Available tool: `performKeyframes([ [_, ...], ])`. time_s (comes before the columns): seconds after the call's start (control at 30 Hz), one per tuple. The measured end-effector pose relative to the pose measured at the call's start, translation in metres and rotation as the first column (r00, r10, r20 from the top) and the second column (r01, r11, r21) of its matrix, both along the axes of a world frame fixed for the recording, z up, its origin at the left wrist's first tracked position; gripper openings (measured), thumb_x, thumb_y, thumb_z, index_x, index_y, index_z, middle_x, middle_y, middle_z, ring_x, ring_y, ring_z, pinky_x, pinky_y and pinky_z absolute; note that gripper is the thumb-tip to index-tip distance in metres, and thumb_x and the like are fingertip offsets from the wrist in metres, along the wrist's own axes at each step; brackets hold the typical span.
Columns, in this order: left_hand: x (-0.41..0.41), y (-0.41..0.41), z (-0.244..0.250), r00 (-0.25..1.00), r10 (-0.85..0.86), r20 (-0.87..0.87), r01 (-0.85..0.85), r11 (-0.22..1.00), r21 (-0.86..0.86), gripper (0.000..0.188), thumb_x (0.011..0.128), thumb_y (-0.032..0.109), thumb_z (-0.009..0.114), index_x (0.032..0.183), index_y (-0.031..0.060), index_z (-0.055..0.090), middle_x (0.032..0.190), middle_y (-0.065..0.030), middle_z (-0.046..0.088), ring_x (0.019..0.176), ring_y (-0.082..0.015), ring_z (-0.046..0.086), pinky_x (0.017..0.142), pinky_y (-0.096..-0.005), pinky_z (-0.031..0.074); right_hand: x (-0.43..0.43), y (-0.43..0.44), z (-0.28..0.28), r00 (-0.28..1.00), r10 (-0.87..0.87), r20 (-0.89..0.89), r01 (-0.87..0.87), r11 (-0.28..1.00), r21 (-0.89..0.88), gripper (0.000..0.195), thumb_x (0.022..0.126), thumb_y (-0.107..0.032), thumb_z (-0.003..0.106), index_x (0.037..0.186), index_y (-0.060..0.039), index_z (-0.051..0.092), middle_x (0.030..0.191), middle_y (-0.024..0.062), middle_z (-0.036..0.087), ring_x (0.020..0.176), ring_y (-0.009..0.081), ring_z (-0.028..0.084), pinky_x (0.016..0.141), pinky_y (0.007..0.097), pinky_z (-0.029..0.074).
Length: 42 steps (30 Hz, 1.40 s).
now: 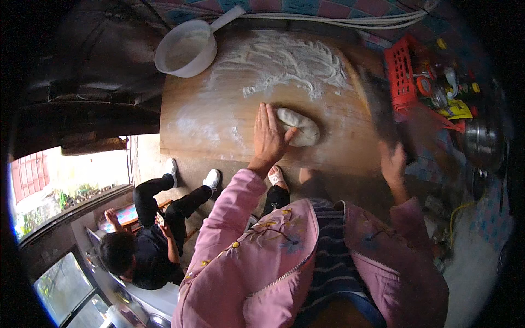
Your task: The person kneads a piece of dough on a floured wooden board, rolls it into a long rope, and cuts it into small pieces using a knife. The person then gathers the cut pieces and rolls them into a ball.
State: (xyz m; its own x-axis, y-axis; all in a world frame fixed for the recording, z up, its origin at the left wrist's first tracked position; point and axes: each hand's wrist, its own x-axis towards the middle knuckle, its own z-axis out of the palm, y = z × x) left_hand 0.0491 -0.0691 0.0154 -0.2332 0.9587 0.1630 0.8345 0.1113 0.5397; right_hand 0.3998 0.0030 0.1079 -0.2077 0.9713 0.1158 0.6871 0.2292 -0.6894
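Note:
A smooth oval lump of dough [301, 128] lies on the wooden board [197, 108]. My left hand [270, 137] cups its left side, the fingers straight and together alongside it and the thumb over its near edge. Loose white flour [287, 61] is smeared across the far half of the board. Off to the right, beside the board's near right corner, my right hand [393, 162] is raised and blurred. Its thumb stands apart from the fingers, and I see nothing in it.
At the far left of the board sits a white long-handled plastic scoop [186, 49]. A red plastic basket [400, 74] with jars and packets stands right, near a metal pot [484, 141]. Cables [328, 20] run behind. A seated person [151, 242] is at my left.

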Motion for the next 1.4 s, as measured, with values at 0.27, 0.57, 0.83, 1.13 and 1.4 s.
performKeyframes([
  [0.27,0.019,-0.019,0.014,0.997,0.002,-0.074,0.002,0.998,0.057,0.099,0.087,0.051,0.067,0.151,-0.0101,0.023,0.155,-0.0337,0.026,0.145,-0.0457,0.027,0.119,-0.0492,0.022,-0.095,-0.007,0.014,0.889,0.388,0.243,-0.373,0.922,-0.106,0.018,0.094,-0.018,0.062,0.100,-0.0010,0.060,0.084,0.0260,0.063,0.080,0.0462,0.062,0.064,0.0506,0.047],
  [0.57,0.052,-0.022,0.030,0.667,0.631,0.396,-0.574,0.774,-0.266,0.070,0.079,0.046,0.078,0.125,0.0003,0.051,0.113,-0.0236,0.054,0.105,-0.0432,0.055,0.090,-0.0506,0.045,-0.112,-0.015,0.023,0.808,0.516,0.284,-0.497,0.856,-0.142,0.019,0.093,-0.019,0.062,0.096,-0.0018,0.056,0.079,0.0270,0.062,0.077,0.0489,0.061,0.062,0.0542,0.046],
  [0.83,0.051,-0.015,0.018,0.612,0.670,0.420,-0.633,0.734,-0.248,0.061,0.082,0.038,0.076,0.124,-0.0001,0.053,0.112,-0.0263,0.053,0.105,-0.0438,0.056,0.091,-0.0486,0.047,-0.126,-0.007,0.040,0.727,0.619,0.298,-0.564,0.785,-0.256,0.017,0.093,-0.016,0.061,0.100,-0.0009,0.058,0.081,0.0283,0.062,0.080,0.0491,0.062,0.063,0.0553,0.046],
  [1.13,0.058,-0.011,0.020,0.563,0.708,0.427,-0.706,0.680,-0.197,0.051,0.080,0.035,0.077,0.113,-0.0018,0.060,0.103,-0.0233,0.057,0.097,-0.0402,0.056,0.086,-0.0461,0.046,-0.125,-0.002,0.035,0.700,0.641,0.316,-0.558,0.767,-0.317,0.021,0.093,-0.014,0.060,0.107,0.0021,0.059,0.085,0.0297,0.064,0.085,0.0504,0.062,0.067,0.0566,0.048],
  [1.4,0.056,-0.013,0.016,0.584,0.686,0.434,-0.693,0.700,-0.174,0.048,0.081,0.036,0.077,0.108,-0.0010,0.063,0.097,-0.0232,0.058,0.093,-0.0408,0.056,0.083,-0.0463,0.046,-0.144,0.007,0.041,0.664,0.678,0.315,-0.535,0.725,-0.433,0.019,0.093,-0.015,0.060,0.093,0.0044,0.059,0.088,0.0341,0.062,0.089,0.0524,0.061,0.071,0.0554,0.049],
])
